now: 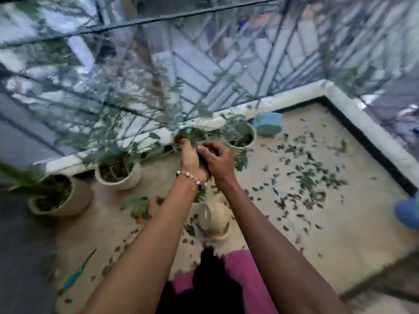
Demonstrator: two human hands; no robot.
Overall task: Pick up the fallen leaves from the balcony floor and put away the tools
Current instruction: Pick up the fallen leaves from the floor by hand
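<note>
Both arms extend forward, hands meeting above the row of pale round ceramic plant pots (118, 175). Left hand (190, 158), beaded bracelet at wrist, fingers curled; right hand (218, 160) curled against it. Grip contents blurred: cannot tell. Small green fallen leaves (303, 177) lie scattered over the beige balcony floor (340, 234), right of the hands.

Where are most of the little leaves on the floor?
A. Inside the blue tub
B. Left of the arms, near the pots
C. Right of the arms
C: the leaves lie thickly strewn over the floor right of the arms, with only a few scattered on the left.
</note>
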